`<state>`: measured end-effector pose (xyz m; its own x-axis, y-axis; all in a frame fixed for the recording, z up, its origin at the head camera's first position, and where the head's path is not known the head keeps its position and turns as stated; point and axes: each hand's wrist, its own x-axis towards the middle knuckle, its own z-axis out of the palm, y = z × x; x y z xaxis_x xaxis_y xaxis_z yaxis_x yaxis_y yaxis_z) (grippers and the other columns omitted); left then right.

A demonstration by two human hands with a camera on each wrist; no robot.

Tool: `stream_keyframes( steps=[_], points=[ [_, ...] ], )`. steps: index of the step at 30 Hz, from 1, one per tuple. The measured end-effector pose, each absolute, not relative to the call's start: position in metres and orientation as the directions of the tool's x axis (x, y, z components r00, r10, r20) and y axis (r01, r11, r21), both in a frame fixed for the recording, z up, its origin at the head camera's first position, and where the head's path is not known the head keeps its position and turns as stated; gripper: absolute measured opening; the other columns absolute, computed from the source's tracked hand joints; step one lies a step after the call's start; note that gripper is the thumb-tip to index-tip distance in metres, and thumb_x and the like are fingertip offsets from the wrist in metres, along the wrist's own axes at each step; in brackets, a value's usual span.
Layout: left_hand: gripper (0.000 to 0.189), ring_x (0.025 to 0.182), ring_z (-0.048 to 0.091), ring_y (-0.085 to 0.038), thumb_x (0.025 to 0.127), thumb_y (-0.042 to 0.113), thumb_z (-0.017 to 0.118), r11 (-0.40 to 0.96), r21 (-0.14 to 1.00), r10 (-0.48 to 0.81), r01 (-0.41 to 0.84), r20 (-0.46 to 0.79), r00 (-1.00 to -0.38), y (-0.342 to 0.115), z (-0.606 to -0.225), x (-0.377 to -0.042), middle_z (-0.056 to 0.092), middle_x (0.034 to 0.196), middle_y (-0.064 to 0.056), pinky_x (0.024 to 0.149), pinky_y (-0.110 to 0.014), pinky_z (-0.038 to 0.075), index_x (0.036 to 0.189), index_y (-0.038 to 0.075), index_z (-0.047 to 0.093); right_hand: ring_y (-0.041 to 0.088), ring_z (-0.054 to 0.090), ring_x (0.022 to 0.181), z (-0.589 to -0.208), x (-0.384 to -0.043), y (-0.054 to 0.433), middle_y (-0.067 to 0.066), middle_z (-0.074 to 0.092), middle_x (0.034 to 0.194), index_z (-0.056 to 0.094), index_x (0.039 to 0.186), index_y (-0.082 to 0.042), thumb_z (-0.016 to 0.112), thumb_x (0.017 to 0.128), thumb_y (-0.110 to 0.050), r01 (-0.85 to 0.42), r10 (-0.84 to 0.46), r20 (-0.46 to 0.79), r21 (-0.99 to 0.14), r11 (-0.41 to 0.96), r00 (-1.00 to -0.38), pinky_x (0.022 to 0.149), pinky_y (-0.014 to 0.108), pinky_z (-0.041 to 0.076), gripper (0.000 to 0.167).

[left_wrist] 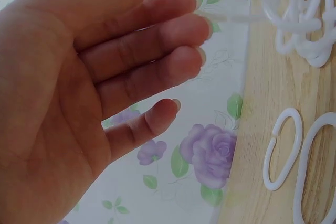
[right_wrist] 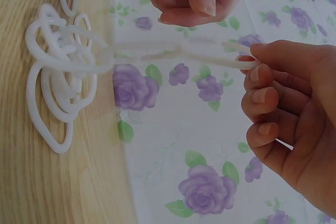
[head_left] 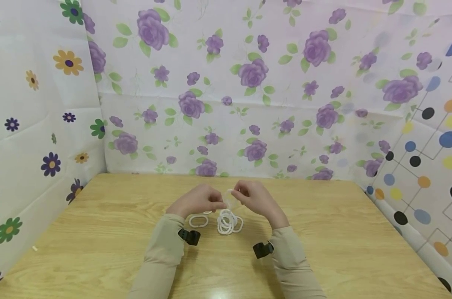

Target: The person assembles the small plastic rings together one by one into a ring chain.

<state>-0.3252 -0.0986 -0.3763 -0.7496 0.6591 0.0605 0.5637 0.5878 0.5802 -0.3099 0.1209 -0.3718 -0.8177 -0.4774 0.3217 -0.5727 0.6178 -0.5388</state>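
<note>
My right hand (head_left: 259, 200) pinches one end of a white plastic chain link (right_wrist: 226, 63) between thumb and index finger. From it, linked pieces stretch down to a heap of white chain links (head_left: 227, 218) on the table. My left hand (head_left: 201, 200) hovers close beside the raised chain. In the right wrist view its thumb and fingers lie loosely bent, with a gap between them and the chain. The left wrist view shows its other fingers (left_wrist: 184, 32) relaxed and holding nothing. Below the left hand lies a separate oval link (head_left: 198, 226), with another partly hidden behind the hand.
The wooden table (head_left: 99, 249) reaches a flowered cloth wall (head_left: 226, 137) at the back. Patterned cloth walls also stand at left and right. A small pale piece (head_left: 34, 248) lies near the table's left edge. Each wrist wears a black camera (head_left: 190, 236).
</note>
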Motion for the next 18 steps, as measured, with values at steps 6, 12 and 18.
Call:
stream_keyframes(
  steps=[6,12,18],
  points=[
    [0.026,0.061,0.052,-0.012,0.098,0.032,0.057,0.621,0.572,0.626,0.536,0.049,-0.778,-0.1023,-0.3742,-0.3259,0.065,0.072,-0.008,0.064,-0.028,0.045,0.080,0.016,0.068,0.009,0.052,0.052,-0.3721,-0.3119,0.1258,0.010,0.063,0.068,0.060,0.098,-0.007,0.055,0.099,-0.015,-0.558,-0.487,0.292,-0.578,0.596,-0.823,0.051,0.023,0.047,0.010],
    [0.025,0.061,0.051,-0.013,0.099,0.032,0.056,0.629,0.585,0.609,0.512,0.038,-0.792,-0.1041,-0.3741,-0.3257,0.066,0.075,-0.012,0.062,-0.028,0.043,0.083,0.016,0.066,0.015,0.058,0.058,-0.3715,-0.3108,0.1264,0.009,0.063,0.070,0.057,0.100,-0.003,0.053,0.098,-0.011,-0.545,-0.509,0.251,-0.604,0.582,-0.823,0.055,0.024,0.048,0.009],
    [0.029,0.060,0.048,-0.012,0.099,0.032,0.055,0.631,0.581,0.609,0.514,0.040,-0.792,-0.1046,-0.3747,-0.3240,0.066,0.077,-0.014,0.061,-0.028,0.041,0.077,0.015,0.060,0.016,0.061,0.062,-0.3741,-0.3103,0.1246,0.008,0.064,0.071,0.054,0.100,-0.005,0.051,0.097,-0.009,-0.539,-0.556,0.192,-0.622,0.569,-0.809,0.058,0.024,0.049,0.006]
  ],
)
